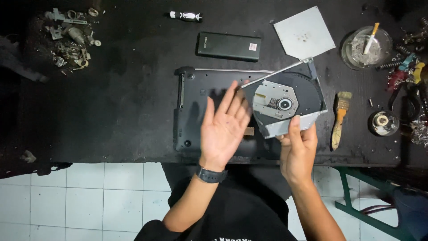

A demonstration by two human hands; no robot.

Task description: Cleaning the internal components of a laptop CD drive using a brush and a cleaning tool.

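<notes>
Right now the right hand (298, 149) grips an opened optical disc drive (285, 103) by its near edge, thumb on top of the silver frame, holding it tilted above the right part of an upturned black laptop base (196, 96). The drive's round spindle and dark tray face up, and a thin metal strip juts from its far corner toward a loose grey metal cover plate (304, 32) lying on the black workbench (125, 89). The left hand (224, 127) is open and flat, palm up, fingers spread, holding nothing; its fingertips reach just beside the drive's left edge, over the laptop base. A dark watch sits on that wrist. Beyond the laptop lies a black rectangular battery pack (229, 46) and a small black-and-white bottle (186, 16). To the right rest a paintbrush (340, 119), a glass ashtray (366, 47) with a cigarette, and a heap of metal scraps (71, 38) at far left.
</notes>
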